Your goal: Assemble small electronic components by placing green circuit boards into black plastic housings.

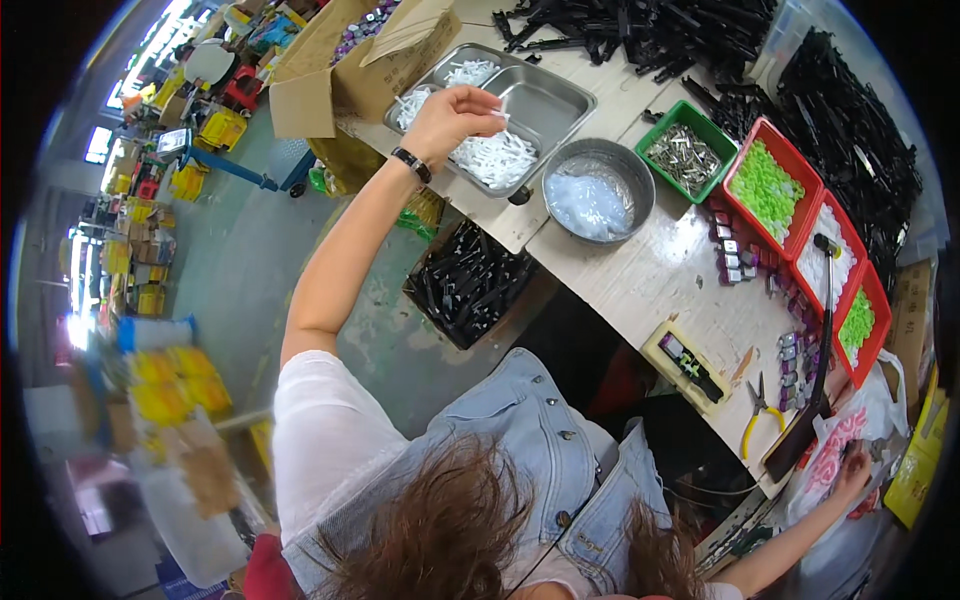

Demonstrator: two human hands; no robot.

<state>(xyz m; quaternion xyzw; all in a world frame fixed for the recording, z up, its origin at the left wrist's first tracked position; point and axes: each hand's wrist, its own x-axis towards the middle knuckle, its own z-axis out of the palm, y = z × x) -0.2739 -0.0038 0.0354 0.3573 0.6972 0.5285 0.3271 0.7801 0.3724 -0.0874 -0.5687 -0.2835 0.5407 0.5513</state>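
My left hand [462, 122] hangs over a steel tray [555, 100] with compartments, its fingers drawn together. A small white plastic piece shows at the fingertips. Below the hand lies a heap of similar white pieces [495, 160], with smaller heaps farther back in the tray. Far to the right, my right hand [853, 472] reaches into or against a white and pink plastic bag [835, 450] beside the table's edge. Its fingers are partly hidden, so what they touch is unclear. In front of me a cream fixture [665, 350] holds a black and purple assembly [693, 366].
Pliers [762, 415] with yellow handles lie near the front edge. A round metal bowl [640, 185], a green bin of metal pins [685, 155] and red bins [800, 235] line the table. A black-handled tool [826, 330] leans across the bins. Black parts [640, 30] pile up behind.
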